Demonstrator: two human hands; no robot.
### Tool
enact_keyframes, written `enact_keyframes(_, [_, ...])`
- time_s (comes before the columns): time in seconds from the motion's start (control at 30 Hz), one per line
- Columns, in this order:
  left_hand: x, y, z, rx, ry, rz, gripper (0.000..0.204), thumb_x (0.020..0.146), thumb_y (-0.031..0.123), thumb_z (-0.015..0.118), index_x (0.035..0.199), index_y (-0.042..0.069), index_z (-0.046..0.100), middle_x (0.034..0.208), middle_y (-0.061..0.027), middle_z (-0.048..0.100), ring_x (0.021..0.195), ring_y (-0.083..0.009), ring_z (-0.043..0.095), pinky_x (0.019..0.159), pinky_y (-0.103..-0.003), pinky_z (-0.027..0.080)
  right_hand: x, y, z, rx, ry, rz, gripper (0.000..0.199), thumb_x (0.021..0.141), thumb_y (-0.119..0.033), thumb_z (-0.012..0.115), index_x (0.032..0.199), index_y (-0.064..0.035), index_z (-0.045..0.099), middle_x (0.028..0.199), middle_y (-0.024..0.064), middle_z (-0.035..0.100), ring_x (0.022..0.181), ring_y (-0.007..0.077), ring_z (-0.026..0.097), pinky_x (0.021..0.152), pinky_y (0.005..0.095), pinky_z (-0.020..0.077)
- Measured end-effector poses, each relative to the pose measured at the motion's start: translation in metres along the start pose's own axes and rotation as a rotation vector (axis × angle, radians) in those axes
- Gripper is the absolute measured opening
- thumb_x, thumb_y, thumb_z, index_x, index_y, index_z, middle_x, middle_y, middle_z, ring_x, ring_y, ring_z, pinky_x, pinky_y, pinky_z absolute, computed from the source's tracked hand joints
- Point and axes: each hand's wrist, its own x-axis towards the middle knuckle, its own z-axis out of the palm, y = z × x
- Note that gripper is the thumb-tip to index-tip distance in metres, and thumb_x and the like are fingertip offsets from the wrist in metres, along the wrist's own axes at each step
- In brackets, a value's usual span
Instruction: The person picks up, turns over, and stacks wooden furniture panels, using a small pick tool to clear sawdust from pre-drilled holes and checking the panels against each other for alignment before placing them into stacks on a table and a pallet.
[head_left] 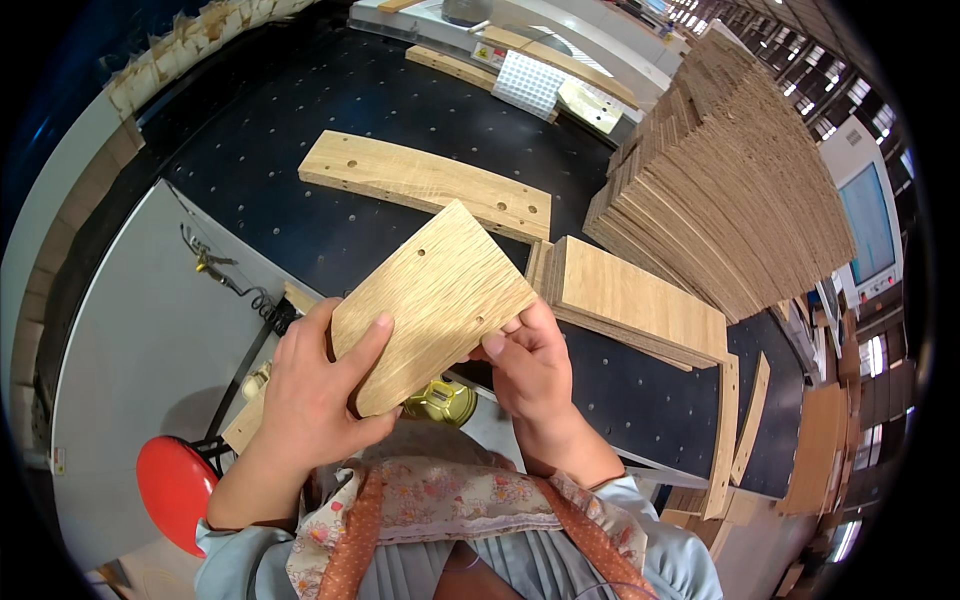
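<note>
Between my two hands a wood-grain board (430,300) is held up, tilted, with two small drilled holes in its face. My left hand (315,375) grips its lower left edge, thumb lying on the face and fingers going behind. At the lower right edge my right hand (530,365) is closed, its thumb by one hole and its fingers partly hidden behind the board. Beyond it, a longer drilled board (420,180) lies on the black table. To the right sits a short stack of wood-grain boards (640,300).
A tall stack of raw-edged boards (730,180) rises at the right of the black perforated table (270,120). Narrow strips (725,430) lie at its near right corner. A red stool (175,490) stands lower left; an air gun (205,262) with coiled hose hangs beside a grey panel.
</note>
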Motion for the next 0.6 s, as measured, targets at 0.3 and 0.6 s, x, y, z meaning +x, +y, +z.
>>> enact_keyframes(0.3, [-0.005, -0.010, -0.001, 0.153, 0.204, -0.275, 0.085, 0.048, 0.017, 0.076, 0.128, 0.016, 0.048, 0.119, -0.0251, 0.043, 0.105, -0.0400, 0.047, 0.090, -0.042, 0.039, -0.011, 0.009, -0.039, -0.105, 0.052, 0.041, 0.033, 0.087, -0.001, 0.049, 0.119, -0.0020, 0.043, 0.098, 0.0105, 0.058, 0.083, 0.0162, 0.056, 0.079, 0.0290, 0.0453])
enact_keyframes(0.6, [0.012, -0.061, -0.004, 0.208, 0.187, -0.328, 0.087, 0.047, 0.013, 0.076, 0.129, 0.012, 0.047, 0.125, -0.0221, 0.039, 0.114, -0.0381, 0.043, 0.094, -0.040, 0.039, -0.019, -0.031, -0.036, -0.406, 0.017, 0.092, 0.029, 0.078, 0.003, 0.057, 0.107, 0.0009, 0.053, 0.095, 0.0096, 0.059, 0.088, 0.0190, 0.057, 0.082, 0.0320, 0.0458])
